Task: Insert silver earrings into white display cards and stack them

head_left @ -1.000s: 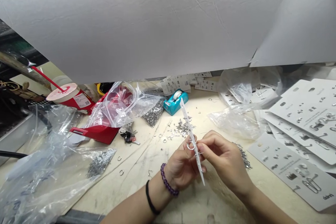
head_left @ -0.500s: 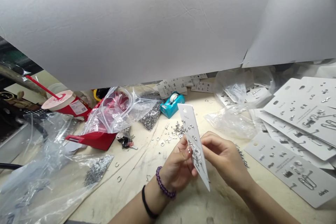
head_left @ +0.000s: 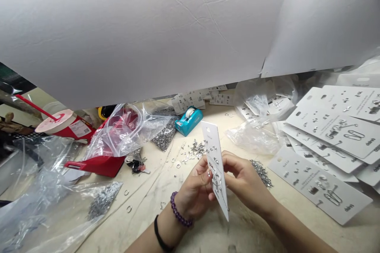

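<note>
A white earring card (head_left: 212, 142) with small silver studs and earrings stands nearly upright, edge towards me, above the worktable. My left hand (head_left: 194, 185) grips it from the left, thumb on the front beside the silver pieces. Behind the card, my right hand (head_left: 247, 184) has its fingers bent in against the back; the card hides their tips, so what they pinch is not visible. A small heap of silver pieces (head_left: 198, 148) lies beyond my left hand. Another heap of thin silver pieces (head_left: 261, 173) is just right of my right hand.
Filled earring cards (head_left: 320, 189) are stacked at right. A teal tape dispenser (head_left: 189, 121) sits behind the hands. Clear bags (head_left: 59, 205), a red scoop (head_left: 101, 165) and a red cup (head_left: 69, 126) occupy the left. A large white panel (head_left: 148, 39) overhangs the back.
The view has shifted slightly, so most things sit a little further left. Both hands keep their places at the card, which still stands nearly upright.
</note>
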Action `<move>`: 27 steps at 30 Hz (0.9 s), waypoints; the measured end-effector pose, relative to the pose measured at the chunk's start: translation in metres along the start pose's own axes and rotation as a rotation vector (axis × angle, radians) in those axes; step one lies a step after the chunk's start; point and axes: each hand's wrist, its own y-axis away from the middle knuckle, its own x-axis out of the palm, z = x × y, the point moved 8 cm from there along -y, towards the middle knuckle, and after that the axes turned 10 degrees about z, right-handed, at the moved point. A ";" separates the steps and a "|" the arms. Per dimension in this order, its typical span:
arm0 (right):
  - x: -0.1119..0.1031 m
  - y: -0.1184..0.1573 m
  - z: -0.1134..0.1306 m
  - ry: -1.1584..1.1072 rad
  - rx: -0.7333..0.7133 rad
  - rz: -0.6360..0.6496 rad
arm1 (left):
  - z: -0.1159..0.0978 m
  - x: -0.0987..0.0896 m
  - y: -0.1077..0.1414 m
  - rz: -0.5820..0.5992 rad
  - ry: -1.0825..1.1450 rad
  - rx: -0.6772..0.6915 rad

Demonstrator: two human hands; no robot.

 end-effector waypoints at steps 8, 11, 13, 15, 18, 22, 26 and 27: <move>-0.006 0.004 0.013 0.118 -0.016 0.008 | 0.009 -0.004 0.000 -0.066 0.026 -0.082; -0.016 0.010 0.022 0.304 -0.038 0.098 | 0.007 -0.001 -0.001 -0.025 0.048 -0.093; -0.034 0.015 0.021 0.437 0.016 0.091 | 0.003 -0.001 -0.001 -0.041 0.138 -0.069; -0.059 0.020 0.017 0.649 0.125 0.014 | 0.000 -0.003 0.000 -0.087 0.259 -0.052; -0.087 0.024 0.006 0.957 0.275 -0.038 | -0.005 -0.006 0.002 -0.122 0.343 -0.024; -0.092 0.023 -0.006 1.114 0.300 0.019 | -0.007 -0.008 0.001 -0.109 0.304 -0.012; -0.079 0.020 -0.007 1.180 0.270 0.018 | -0.005 -0.009 0.002 -0.149 0.264 -0.034; -0.075 0.019 -0.007 1.192 0.272 0.020 | -0.005 -0.009 0.002 -0.163 0.254 -0.039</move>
